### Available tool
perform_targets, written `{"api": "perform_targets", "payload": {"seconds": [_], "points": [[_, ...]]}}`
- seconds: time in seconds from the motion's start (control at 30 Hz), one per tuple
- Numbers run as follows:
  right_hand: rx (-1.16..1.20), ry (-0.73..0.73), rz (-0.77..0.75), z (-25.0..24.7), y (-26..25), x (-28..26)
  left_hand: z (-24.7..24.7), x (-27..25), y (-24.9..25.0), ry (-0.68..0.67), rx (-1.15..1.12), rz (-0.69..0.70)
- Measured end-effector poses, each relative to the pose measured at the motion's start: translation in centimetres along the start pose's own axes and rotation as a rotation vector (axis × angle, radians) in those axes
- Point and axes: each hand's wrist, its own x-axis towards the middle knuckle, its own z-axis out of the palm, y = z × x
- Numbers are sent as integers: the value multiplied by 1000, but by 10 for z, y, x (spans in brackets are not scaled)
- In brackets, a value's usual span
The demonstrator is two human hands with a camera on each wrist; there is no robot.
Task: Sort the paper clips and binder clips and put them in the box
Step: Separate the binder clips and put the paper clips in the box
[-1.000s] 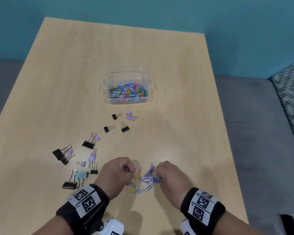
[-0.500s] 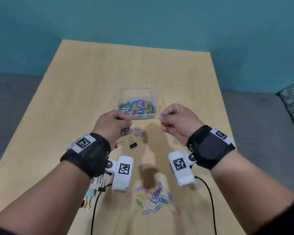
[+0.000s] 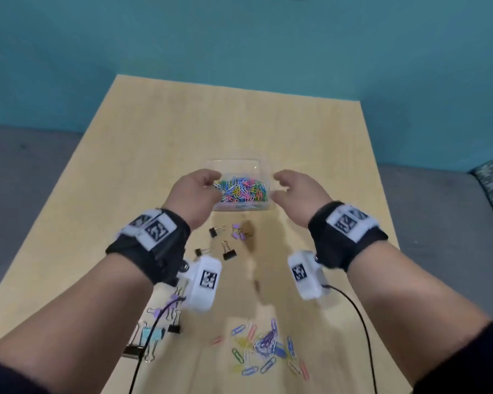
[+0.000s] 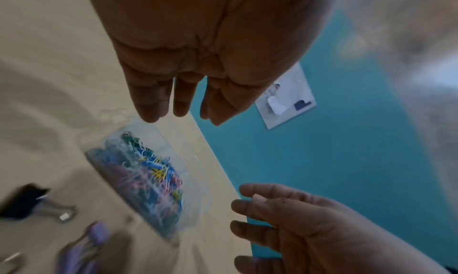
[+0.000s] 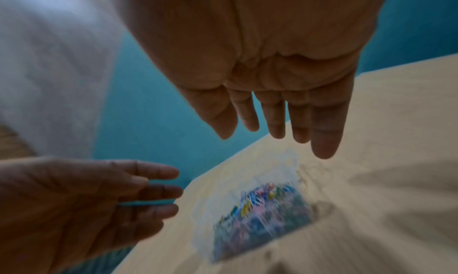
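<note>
A clear plastic box [image 3: 234,164] full of coloured paper clips [image 3: 244,191] stands mid-table; it also shows as the box [image 4: 148,182] and the box [image 5: 262,209] in the wrist views. My left hand [image 3: 199,191] hovers over its left side, my right hand [image 3: 293,191] over its right side. Both hands have relaxed, straight fingers and hold nothing, as the left hand [image 4: 183,94] and the right hand [image 5: 272,117] show. Loose paper clips [image 3: 264,346] lie near the front edge. Black and purple binder clips [image 3: 228,240] lie between that pile and the box.
More binder clips [image 3: 157,328], black, purple and light blue, lie at the front left under my left forearm. The wooden table [image 3: 182,132] stands against a teal wall [image 3: 239,38]. Cables hang from both wrist cameras.
Both hands rose from the loose pile pinching clips, travelled forward to the box, and their fingers now hang spread and empty above it.
</note>
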Motion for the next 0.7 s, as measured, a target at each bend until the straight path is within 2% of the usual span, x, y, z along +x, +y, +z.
{"api": "perform_targets", "payload": {"seconds": [0.07, 0.17, 0.23, 0.3, 0.4, 0.57, 0.63, 0.7], "points": [[-88, -52, -58, 15, 21, -39, 4, -42, -13, -92, 108, 78], [-212, -219, -128, 53, 58, -105, 19, -112, -53, -362, 478, 184], [-300, -337, -166, 81, 77, -147, 33, -154, -85, -480, 691, 170], [-433, -367, -252, 107, 90, -179, 48, -186, -109, -474, 829, 207], [-560, -331, -301, 132, 94, -205, 69, -209, -130, -441, 910, 374], [-579, -271, -422, 140, 105, -233, 79, -228, -146, -487, 972, 514], [-497, -226, -379, 134, 114, -244, 72, -232, -146, -416, 905, 526], [-352, -146, -194, 129, 120, -256, 67, -234, -146, -315, 813, 441]]}}
